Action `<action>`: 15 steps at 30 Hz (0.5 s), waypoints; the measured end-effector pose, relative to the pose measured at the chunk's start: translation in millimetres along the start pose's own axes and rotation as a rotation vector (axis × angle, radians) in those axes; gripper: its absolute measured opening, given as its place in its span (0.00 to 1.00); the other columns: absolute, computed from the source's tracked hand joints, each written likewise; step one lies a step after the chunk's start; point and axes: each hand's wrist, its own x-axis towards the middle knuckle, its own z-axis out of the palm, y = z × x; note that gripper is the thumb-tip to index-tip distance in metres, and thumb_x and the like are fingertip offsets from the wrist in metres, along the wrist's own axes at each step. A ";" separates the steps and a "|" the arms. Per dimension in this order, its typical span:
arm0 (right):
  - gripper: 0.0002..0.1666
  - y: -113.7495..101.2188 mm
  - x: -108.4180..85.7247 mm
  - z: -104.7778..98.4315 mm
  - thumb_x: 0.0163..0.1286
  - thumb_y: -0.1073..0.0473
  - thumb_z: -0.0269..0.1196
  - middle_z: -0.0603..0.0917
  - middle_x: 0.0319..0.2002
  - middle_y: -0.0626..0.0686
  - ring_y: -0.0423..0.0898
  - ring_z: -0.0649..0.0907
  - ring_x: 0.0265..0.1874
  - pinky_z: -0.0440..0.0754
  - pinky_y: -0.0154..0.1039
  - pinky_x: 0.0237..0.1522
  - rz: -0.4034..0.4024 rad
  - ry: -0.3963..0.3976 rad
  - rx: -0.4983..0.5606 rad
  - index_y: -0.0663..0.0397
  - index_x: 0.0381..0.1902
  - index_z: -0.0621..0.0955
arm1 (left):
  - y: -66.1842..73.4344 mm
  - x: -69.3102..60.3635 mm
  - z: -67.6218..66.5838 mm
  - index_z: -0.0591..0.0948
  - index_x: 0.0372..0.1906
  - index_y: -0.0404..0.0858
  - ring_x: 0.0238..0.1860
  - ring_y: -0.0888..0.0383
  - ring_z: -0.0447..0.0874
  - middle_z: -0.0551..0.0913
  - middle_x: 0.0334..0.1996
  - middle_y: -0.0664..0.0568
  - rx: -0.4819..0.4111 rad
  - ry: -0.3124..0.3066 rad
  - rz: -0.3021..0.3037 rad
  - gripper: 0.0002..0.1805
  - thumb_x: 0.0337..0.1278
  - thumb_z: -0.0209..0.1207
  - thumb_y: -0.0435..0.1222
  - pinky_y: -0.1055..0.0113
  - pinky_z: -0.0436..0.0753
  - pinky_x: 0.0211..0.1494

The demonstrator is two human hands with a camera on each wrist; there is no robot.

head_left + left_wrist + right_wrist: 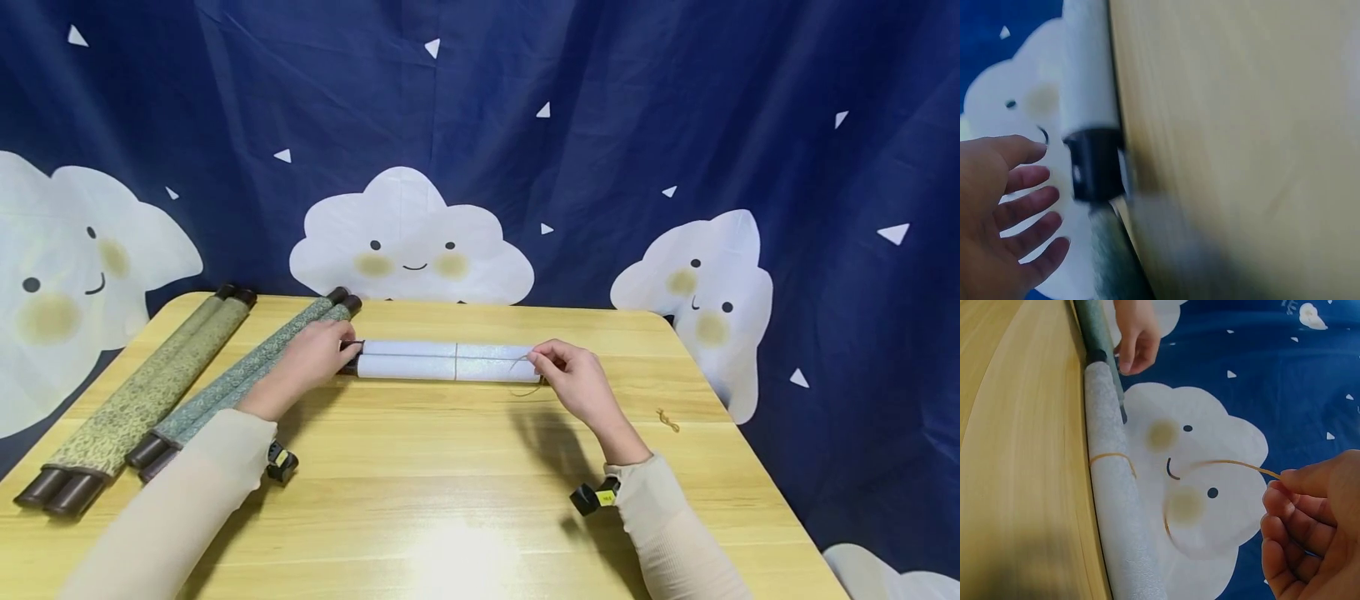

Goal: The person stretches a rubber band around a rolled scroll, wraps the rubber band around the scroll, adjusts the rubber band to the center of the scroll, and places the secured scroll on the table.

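Note:
A white scroll [408, 368], rolled from both ends into two parallel rolls, lies crosswise on the table with a thin band [455, 372] round its middle. My right hand [577, 379] pinches a thin tan cord [1235, 462] between thumb and fingertips at the scroll's right end. The cord curves away from the fingers in the right wrist view, its far part blurred. By the scroll's left end, my left hand [311, 354] has its fingers spread and loosely bent. In the left wrist view they stand apart from the dark end knob [1095, 164] and hold nothing.
Left of the white scroll lie a green scroll [251, 362] and a yellow-green scroll [142, 392], both slanting across the wooden table [450, 467]. A small bundle of tan cord [667, 421] lies at the right. Behind the table hangs a blue curtain [480, 100] with clouds.

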 end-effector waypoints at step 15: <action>0.10 4.0 0.8 1.2 0.72 0.54 0.62 0.84 0.26 0.54 0.44 0.75 0.21 0.72 0.36 0.24 0.011 0.007 -0.017 0.54 0.37 0.85 | -47.9 -0.6 0.5 0.59 0.70 0.28 0.62 0.22 0.53 0.56 0.65 0.25 0.050 -0.117 -0.261 0.37 0.67 0.57 0.47 0.25 0.60 0.55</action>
